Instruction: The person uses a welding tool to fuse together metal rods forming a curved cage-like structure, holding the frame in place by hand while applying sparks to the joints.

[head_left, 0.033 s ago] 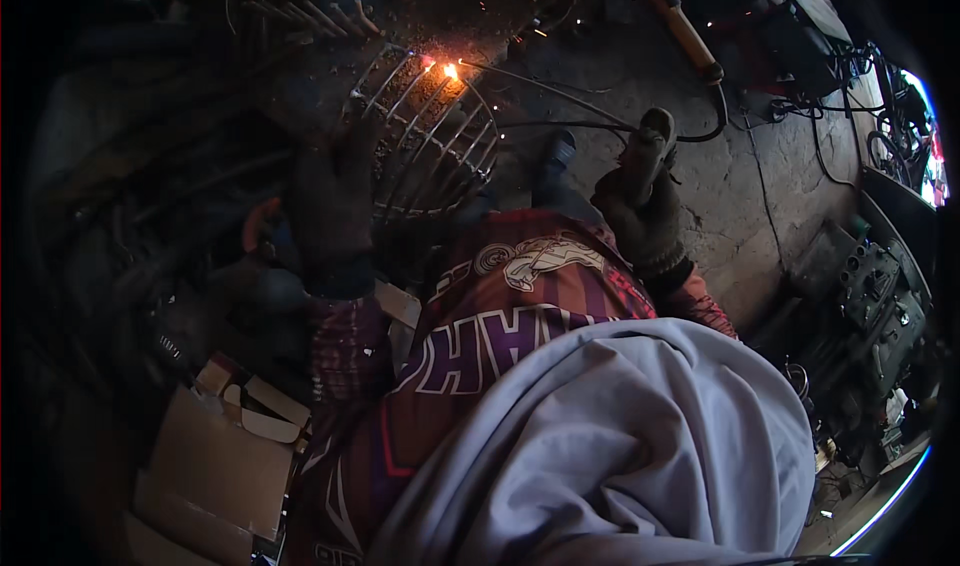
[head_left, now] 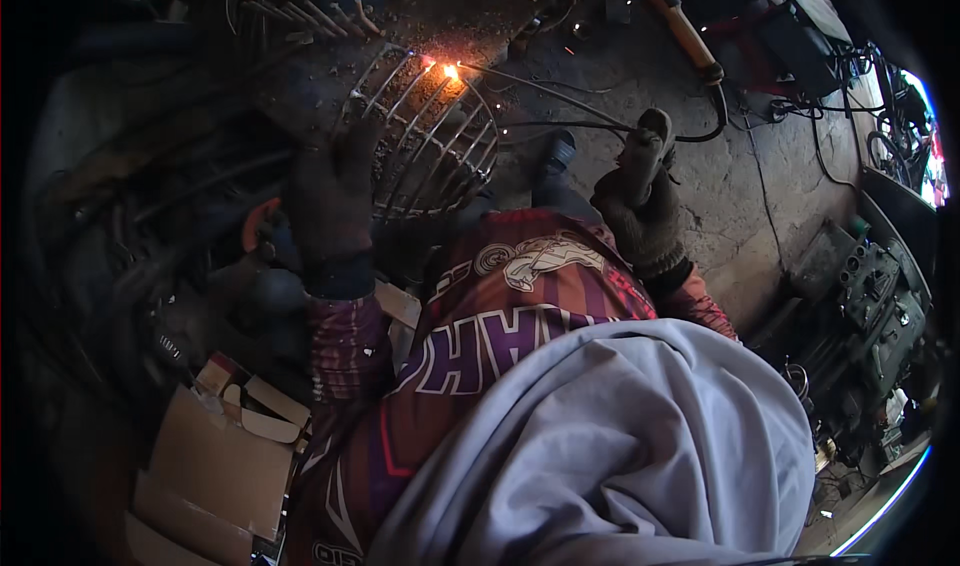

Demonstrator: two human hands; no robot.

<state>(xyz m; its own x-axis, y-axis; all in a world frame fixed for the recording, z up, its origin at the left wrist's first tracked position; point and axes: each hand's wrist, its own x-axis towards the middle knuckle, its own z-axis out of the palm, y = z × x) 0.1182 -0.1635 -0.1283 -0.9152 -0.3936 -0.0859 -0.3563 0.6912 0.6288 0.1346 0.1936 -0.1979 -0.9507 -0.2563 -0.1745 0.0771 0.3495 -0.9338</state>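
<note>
My right hand (head_left: pixel 640 211), in a knitted work glove, is closed around a welding electrode holder (head_left: pixel 655 131). A thin welding rod (head_left: pixel 550 91) runs from it to the far left, its tip at a bright orange glow on a round grate of metal bars (head_left: pixel 425 131). The grate stands tilted in front of my knees. My left hand (head_left: pixel 335 191), in a dark glove, is at the grate's left side with its fingers closed at the rim; shadow hides their exact grip.
An orange power tool (head_left: pixel 685 41) with a black cord lies at the far right. Beyond it sits a dark boxy machine (head_left: pixel 800 41) with tangled cables. A greasy engine part (head_left: pixel 870 286) is at right. An opened cardboard box (head_left: pixel 220 456) is at near left, and metal rods (head_left: pixel 315 18) lie at far left.
Fewer sparks scatter around the glowing spot, and they fly in different places. Both hands, the rod and the grate stay practically where they were.
</note>
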